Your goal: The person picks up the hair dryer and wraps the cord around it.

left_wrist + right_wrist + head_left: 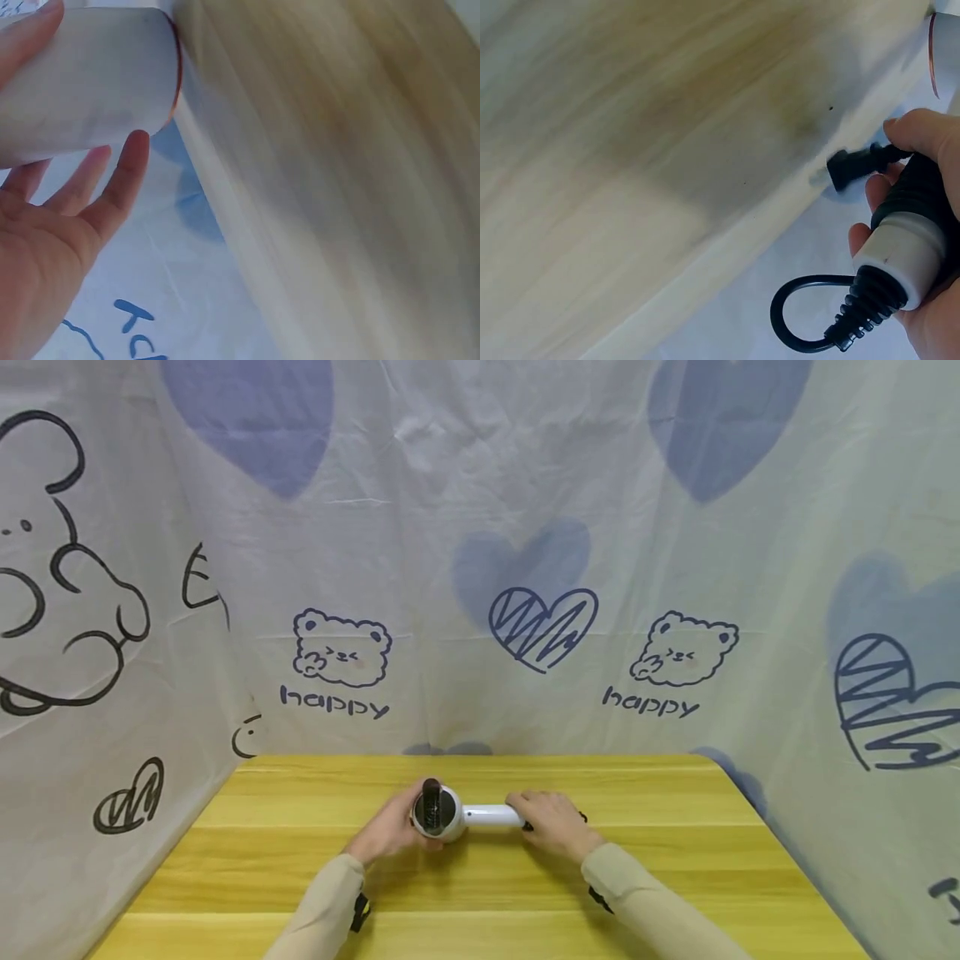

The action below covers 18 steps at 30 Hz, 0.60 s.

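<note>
A white hair dryer (487,815) with a dark flat nozzle (432,807) lies across the middle of the head view, its nozzle turned up and its handle pointing right. My left hand (397,825) holds the round barrel (90,82) from the left, thumb on one side and fingers on the other. Round the handle's end, my right hand (555,821) grips the black cord (922,191) wound there. Its plug (847,169) sticks out past my thumb in the right wrist view. A loop of cord (776,307) hangs from the pale handle end (900,251).
Under both hands is a yellow wood-grain table (465,922), its far edge close behind the hair dryer. A white cloth (450,702) printed with hearts and bears hangs behind and at both sides.
</note>
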Motion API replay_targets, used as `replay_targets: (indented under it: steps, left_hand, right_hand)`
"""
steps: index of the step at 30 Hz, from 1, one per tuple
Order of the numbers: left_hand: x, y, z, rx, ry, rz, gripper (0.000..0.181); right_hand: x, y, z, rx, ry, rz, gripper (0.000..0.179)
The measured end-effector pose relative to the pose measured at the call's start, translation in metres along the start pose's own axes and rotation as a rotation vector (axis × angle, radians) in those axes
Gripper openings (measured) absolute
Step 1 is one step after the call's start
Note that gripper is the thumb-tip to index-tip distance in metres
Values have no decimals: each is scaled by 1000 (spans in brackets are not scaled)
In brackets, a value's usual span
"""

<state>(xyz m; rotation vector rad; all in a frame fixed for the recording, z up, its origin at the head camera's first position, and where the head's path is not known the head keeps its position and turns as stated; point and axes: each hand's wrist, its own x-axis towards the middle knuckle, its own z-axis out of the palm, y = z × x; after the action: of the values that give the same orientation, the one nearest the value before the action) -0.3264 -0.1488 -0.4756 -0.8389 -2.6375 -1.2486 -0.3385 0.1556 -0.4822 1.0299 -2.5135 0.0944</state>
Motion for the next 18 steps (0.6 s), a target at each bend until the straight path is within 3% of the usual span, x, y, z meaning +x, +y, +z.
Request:
replay_targets:
  steps: [5,10,15,18]
  left_hand:
    - [-4,6,1,39,-25,24,95]
    - [-8,13,0,43,-104,60,94]
    - [-11,18,0,60,-141,113,91]
    - [-14,18,1,68,-164,99,94]
  right_hand:
    - [-2,-2,4,7,-3,7,39]
    - [-7,-3,9,19,-43,-7,36]
    - [-10,-1,11,113,-116,-1,41]
    - [-10,-3,9,151,-177,20,41]
